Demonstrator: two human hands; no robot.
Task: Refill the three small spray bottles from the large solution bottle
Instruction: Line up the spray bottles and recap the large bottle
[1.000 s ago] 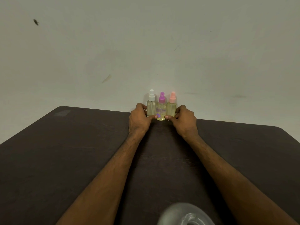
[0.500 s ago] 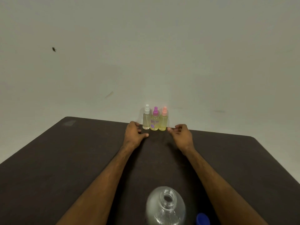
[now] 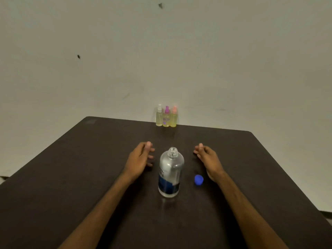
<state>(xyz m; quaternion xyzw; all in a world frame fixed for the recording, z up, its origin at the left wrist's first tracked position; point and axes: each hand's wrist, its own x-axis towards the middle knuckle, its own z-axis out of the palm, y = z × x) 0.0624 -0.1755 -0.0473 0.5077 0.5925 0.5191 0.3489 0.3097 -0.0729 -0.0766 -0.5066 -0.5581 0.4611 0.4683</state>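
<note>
Dark counter (image 3: pixel 89 168) looks matt and faintly grainy, the large solution bottle (image 3: pixel 170 173) is clear glossy plastic with a shiny blue label, its blue cap (image 3: pixel 198 179) smooth plastic, and the three small spray bottles (image 3: pixel 166 117) translucent plastic against a matt wall (image 3: pixel 233 51).

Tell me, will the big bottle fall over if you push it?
Probably, if pushed near the top: the large bottle stands tall on a narrow base. It looks mostly empty, so likely light. Its blue cap is off, so leftover liquid could spill.

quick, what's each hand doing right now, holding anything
Left hand: open, holding nothing, beside the large bottle.
Right hand: open, holding nothing.
</note>
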